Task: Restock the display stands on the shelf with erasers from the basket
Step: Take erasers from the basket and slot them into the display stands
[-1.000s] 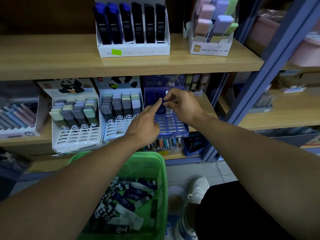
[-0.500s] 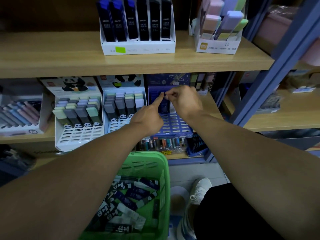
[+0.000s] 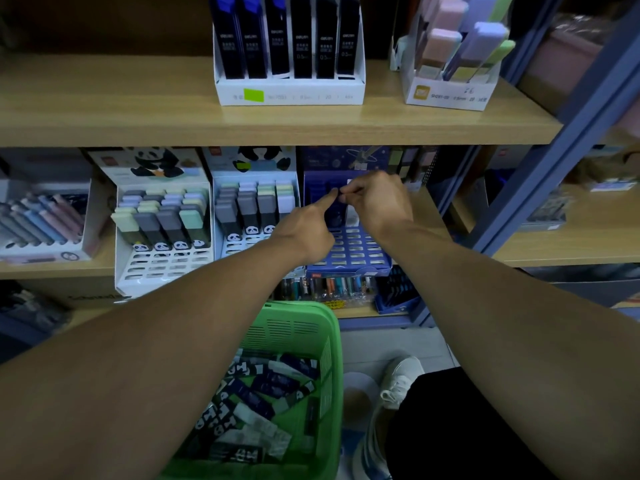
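Head view caught both hands at the blue display stand (image 3: 349, 251). Right hand (image 3: 377, 202) pinched something too small to identify; left hand (image 3: 304, 230) pointed its forefinger, touching those fingertips, basket (image 3: 332, 341) below.

blue stand (image 3: 349, 244): the two hands cover its top rows
right hand (image 3: 375, 199): whatever it pinches is too small to tell
basket (image 3: 332, 341): cut off at the bottom edge
box labels (image 3: 294, 97): too blurry to read

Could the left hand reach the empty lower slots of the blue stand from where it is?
Probably yes: the left hand hovers in front of the blue stand, whose lower slots lie bare beside it with nothing between.
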A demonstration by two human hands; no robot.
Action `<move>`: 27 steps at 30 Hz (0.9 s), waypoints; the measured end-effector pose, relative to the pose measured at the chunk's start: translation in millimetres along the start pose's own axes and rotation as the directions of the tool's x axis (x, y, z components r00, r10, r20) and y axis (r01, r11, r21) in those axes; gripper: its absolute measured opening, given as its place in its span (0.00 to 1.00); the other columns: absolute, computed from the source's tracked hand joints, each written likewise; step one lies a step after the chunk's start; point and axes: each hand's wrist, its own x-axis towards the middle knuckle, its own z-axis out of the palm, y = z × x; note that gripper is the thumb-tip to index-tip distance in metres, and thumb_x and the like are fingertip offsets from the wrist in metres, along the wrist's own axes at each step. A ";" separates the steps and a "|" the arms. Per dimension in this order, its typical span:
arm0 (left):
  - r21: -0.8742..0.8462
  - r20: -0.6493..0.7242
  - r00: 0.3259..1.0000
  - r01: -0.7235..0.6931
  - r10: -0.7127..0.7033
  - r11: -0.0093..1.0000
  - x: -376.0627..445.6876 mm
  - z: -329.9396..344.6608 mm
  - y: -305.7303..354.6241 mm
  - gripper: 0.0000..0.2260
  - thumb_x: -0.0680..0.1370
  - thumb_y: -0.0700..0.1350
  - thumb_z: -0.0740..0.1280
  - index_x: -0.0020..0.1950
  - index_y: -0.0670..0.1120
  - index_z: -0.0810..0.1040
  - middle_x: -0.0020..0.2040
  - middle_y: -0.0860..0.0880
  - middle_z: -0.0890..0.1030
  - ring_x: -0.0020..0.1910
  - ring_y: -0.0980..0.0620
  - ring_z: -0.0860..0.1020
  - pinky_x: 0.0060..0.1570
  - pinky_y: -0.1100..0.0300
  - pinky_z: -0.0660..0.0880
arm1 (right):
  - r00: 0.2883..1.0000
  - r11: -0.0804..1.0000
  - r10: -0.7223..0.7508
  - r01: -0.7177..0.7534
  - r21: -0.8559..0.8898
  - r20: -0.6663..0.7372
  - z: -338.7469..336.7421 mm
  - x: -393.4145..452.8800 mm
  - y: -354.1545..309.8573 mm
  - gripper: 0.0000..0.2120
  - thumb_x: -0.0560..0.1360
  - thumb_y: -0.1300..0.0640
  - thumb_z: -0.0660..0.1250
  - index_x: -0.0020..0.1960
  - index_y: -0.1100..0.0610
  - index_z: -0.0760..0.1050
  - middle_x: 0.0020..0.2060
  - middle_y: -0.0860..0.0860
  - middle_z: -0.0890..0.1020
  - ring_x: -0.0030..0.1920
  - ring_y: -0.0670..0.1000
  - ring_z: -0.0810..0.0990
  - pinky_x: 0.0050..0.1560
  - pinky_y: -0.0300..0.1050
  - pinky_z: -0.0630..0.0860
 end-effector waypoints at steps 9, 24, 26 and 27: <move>-0.184 -0.221 0.974 -0.086 0.044 0.979 -27.7 14.8 -4.3 0.29 0.79 0.39 0.63 0.78 0.51 0.61 0.57 0.50 0.81 0.51 0.50 0.79 0.52 0.48 0.78 | 0.989 0.987 -0.137 0.131 -0.097 -0.061 -4.6 -16.5 -3.0 0.09 0.80 0.51 0.68 0.58 0.49 0.84 0.50 0.47 0.84 0.48 0.49 0.82 0.49 0.45 0.78; -0.138 0.225 0.895 0.420 -0.384 0.897 -214.3 145.5 -200.0 0.07 0.79 0.40 0.66 0.53 0.51 0.75 0.54 0.40 0.82 0.52 0.40 0.80 0.50 0.52 0.77 | 0.424 0.634 -0.402 0.769 -0.088 0.812 97.2 -146.3 -57.5 0.07 0.79 0.56 0.65 0.53 0.48 0.81 0.46 0.44 0.81 0.45 0.49 0.79 0.48 0.46 0.79; -0.108 0.363 0.851 0.443 -0.380 0.890 -216.7 153.6 -210.5 0.12 0.79 0.40 0.66 0.63 0.48 0.77 0.63 0.42 0.79 0.62 0.43 0.77 0.57 0.59 0.74 | 0.388 0.661 -0.227 0.735 -0.151 0.893 124.1 -161.6 -47.3 0.08 0.78 0.58 0.65 0.53 0.49 0.81 0.43 0.45 0.78 0.43 0.51 0.78 0.44 0.44 0.76; -0.074 0.437 0.815 0.453 -0.380 0.888 -215.9 155.9 -211.1 0.16 0.80 0.40 0.66 0.68 0.45 0.75 0.67 0.42 0.77 0.64 0.44 0.76 0.58 0.62 0.72 | 0.403 0.700 -0.160 0.690 -0.184 0.901 136.9 -168.4 -42.9 0.08 0.78 0.59 0.66 0.52 0.49 0.81 0.44 0.47 0.79 0.44 0.52 0.79 0.43 0.44 0.76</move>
